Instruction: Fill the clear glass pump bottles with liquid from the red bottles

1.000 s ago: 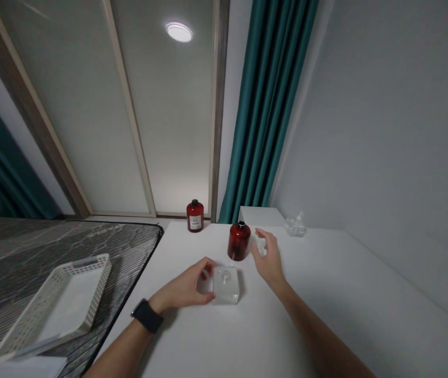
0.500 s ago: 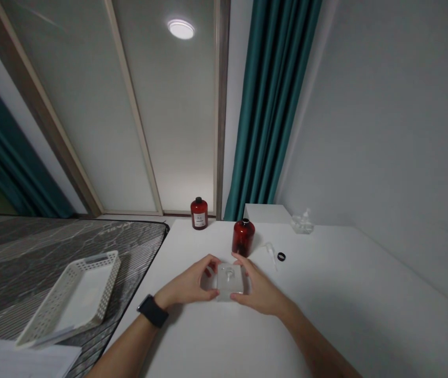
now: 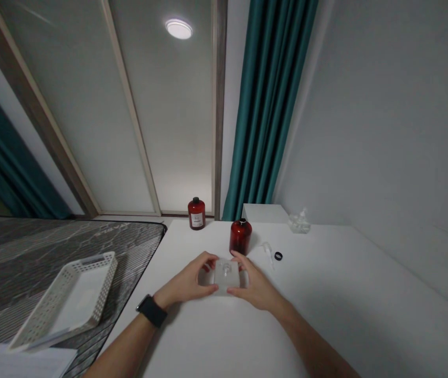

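A clear, square-shouldered bottle (image 3: 226, 276) with a round neck on top stands on the white table, seen from above. My left hand (image 3: 192, 278) is closed on its left side, thumb at the near edge and fingers at the far one. From the right, my right hand (image 3: 257, 283) grips the same bottle in a like way. Just beyond my fingers stands a dark red bottle (image 3: 240, 237) with an uncapped-looking neck. A pale translucent pump piece (image 3: 267, 250) and a black ring (image 3: 278, 256) lie to the right of it.
Another red bottle (image 3: 196, 214), with a white label and black cap, stands at the table's far edge. Beyond are a white box (image 3: 265, 212) and a crumpled clear plastic item (image 3: 299, 222). Left, a white perforated basket (image 3: 108, 278) and paper sheets (image 3: 19, 362) rest on a grey patterned surface.
Everything has shifted slightly left in view, as the camera turned a little. Both hands keep the same hold on the clear bottle.
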A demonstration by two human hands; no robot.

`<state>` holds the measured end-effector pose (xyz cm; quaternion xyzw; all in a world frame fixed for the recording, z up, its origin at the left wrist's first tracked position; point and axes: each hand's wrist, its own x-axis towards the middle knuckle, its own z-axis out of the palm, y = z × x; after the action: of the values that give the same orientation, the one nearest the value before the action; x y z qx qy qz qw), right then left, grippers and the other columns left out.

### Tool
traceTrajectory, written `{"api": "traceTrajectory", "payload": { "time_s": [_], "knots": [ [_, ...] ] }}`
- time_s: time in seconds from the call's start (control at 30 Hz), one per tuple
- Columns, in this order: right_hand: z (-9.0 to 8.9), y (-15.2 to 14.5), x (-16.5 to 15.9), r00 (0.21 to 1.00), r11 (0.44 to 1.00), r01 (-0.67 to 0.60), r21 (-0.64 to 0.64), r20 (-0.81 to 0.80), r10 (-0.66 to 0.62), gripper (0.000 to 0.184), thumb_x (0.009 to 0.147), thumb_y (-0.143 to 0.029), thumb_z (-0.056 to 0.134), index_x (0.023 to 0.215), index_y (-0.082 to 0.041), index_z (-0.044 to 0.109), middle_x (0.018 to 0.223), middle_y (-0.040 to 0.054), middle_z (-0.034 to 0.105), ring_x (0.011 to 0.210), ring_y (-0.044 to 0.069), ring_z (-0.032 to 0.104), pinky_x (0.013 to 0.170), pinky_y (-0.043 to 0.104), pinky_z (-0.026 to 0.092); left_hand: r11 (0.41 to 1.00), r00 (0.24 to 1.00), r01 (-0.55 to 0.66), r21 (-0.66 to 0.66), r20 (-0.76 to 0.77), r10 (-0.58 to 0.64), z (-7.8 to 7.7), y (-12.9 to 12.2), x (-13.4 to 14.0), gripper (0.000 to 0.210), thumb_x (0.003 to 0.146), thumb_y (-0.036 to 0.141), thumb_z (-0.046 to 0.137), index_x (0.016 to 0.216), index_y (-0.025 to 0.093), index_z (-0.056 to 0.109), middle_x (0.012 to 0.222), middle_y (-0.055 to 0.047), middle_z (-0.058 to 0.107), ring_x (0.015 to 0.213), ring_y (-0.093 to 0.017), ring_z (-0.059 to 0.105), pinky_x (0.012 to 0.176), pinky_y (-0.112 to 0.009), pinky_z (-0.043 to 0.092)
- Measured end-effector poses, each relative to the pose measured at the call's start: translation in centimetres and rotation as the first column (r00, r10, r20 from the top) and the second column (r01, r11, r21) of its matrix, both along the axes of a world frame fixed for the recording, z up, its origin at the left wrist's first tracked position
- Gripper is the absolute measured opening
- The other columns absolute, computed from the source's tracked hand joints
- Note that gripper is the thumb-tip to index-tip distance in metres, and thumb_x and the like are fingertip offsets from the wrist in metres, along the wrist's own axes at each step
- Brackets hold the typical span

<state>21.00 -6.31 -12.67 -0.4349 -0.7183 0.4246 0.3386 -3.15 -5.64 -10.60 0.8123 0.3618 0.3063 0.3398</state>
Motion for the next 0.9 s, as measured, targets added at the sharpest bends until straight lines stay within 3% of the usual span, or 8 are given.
{"api": "traceTrajectory", "payload": {
  "time_s": [0.17, 0.37, 0.47, 0.57, 0.67, 0.73, 0.8, 0.9],
  "knots": [
    [0.3, 0.1, 0.7, 0.997, 0.995, -0.064, 0.072, 0.046, 0.060, 0.096, 0.066, -0.020, 0.083, 0.149, -0.025, 0.037, 0.142, 0.0106, 0.047, 0.128, 0.028, 0.049, 0.111, 0.046, 0.039, 0.999, 0.999, -0.042, 0.023, 0.015, 0.042, 0.1, 0.1, -0.3, 0.060, 0.078, 0.023, 0.071, 0.133, 0.019, 0.047, 0.116, -0.009, 0.063, 0.104, -0.023, 0.061, 0.095, -0.040, 0.050],
    [1.2, 0.0, 1.5, 0.987, 0.981, -0.161, 0.108, 0.031, 0.158, 0.086, 0.071, -0.014, 0.073, 0.148, -0.027, 0.038, 0.146, 0.0104, 0.037, 0.119, 0.024, 0.053, 0.102, 0.040, 0.047, 0.993, 0.995, -0.101, 0.062, -0.008, 0.101, 0.5, 0.5, -0.5, 0.020, 0.084, 0.022, 0.063, 0.104, 0.018, 0.061, 0.103, -0.006, 0.069, 0.094, -0.021, 0.062, 0.085, -0.034, 0.050],
    [1.3, -0.1, 1.5, 0.985, 0.978, -0.171, 0.119, 0.002, 0.172, 0.084, 0.072, -0.010, 0.067, 0.149, -0.028, 0.037, 0.149, 0.0101, 0.034, 0.108, 0.021, 0.055, 0.095, 0.037, 0.050, 0.979, 0.982, -0.182, 0.091, -0.028, 0.185, 0.3, 0.6, -0.4, 0.013, 0.085, 0.021, 0.062, 0.097, 0.018, 0.062, 0.096, -0.005, 0.069, 0.088, -0.020, 0.062, 0.079, -0.032, 0.049],
    [1.0, -0.1, 1.4, 0.987, 0.980, -0.158, 0.120, -0.021, 0.162, 0.083, 0.072, -0.009, 0.064, 0.149, -0.026, 0.036, 0.142, 0.0104, 0.040, 0.094, 0.017, 0.055, 0.085, 0.034, 0.052, 0.959, 0.965, -0.249, 0.133, -0.055, 0.258, -0.2, 0.8, -0.1, 0.012, 0.086, 0.023, 0.062, 0.097, 0.019, 0.062, 0.093, -0.004, 0.068, 0.086, -0.020, 0.062, 0.078, -0.033, 0.048],
    [0.6, 0.0, 1.0, 0.992, 0.988, -0.119, 0.103, -0.027, 0.123, 0.079, 0.075, -0.011, 0.062, 0.149, -0.023, 0.035, 0.118, 0.0070, 0.051, 0.082, 0.016, 0.054, 0.077, 0.032, 0.052, 0.944, 0.954, -0.273, 0.186, -0.070, 0.290, -0.5, 0.8, 0.2, 0.011, 0.090, 0.024, 0.058, 0.097, 0.019, 0.063, 0.092, -0.005, 0.066, 0.087, -0.021, 0.062, 0.082, -0.035, 0.048],
    [0.3, 0.1, 0.8, 0.995, 0.991, -0.088, 0.097, -0.031, 0.092, 0.077, 0.077, -0.012, 0.061, 0.148, -0.022, 0.036, 0.104, 0.0036, 0.052, 0.078, 0.015, 0.053, 0.074, 0.031, 0.051, 0.944, 0.955, -0.267, 0.195, -0.081, 0.286, -0.5, 0.6, 0.4, 0.013, 0.092, 0.025, 0.054, 0.097, 0.018, 0.064, 0.091, -0.006, 0.066, 0.088, -0.022, 0.062, 0.084, -0.036, 0.048],
    [0.1, 0.1, 0.7, 0.997, 0.993, -0.060, 0.106, -0.038, 0.065, 0.076, 0.076, -0.012, 0.062, 0.147, -0.022, 0.037, 0.103, 0.0032, 0.051, 0.079, 0.016, 0.052, 0.073, 0.030, 0.051, 0.957, 0.965, -0.234, 0.173, -0.081, 0.250, -0.3, 0.4, 0.6, 0.019, 0.095, 0.027, 0.050, 0.102, 0.018, 0.065, 0.094, -0.007, 0.066, 0.091, -0.023, 0.062, 0.086, -0.037, 0.048],
    [0.0, 0.1, 0.5, 0.998, 0.989, -0.039, 0.140, -0.036, 0.044, 0.076, 0.075, -0.013, 0.065, 0.145, -0.024, 0.039, 0.117, 0.0066, 0.049, 0.083, 0.016, 0.052, 0.074, 0.031, 0.051, 0.973, 0.978, -0.185, 0.135, -0.069, 0.196, 0.1, 0.1, 0.6, 0.031, 0.093, 0.029, 0.053, 0.122, 0.019, 0.060, 0.104, -0.009, 0.067, 0.099, -0.025, 0.062, 0.094, -0.041, 0.047]
  ]
}}
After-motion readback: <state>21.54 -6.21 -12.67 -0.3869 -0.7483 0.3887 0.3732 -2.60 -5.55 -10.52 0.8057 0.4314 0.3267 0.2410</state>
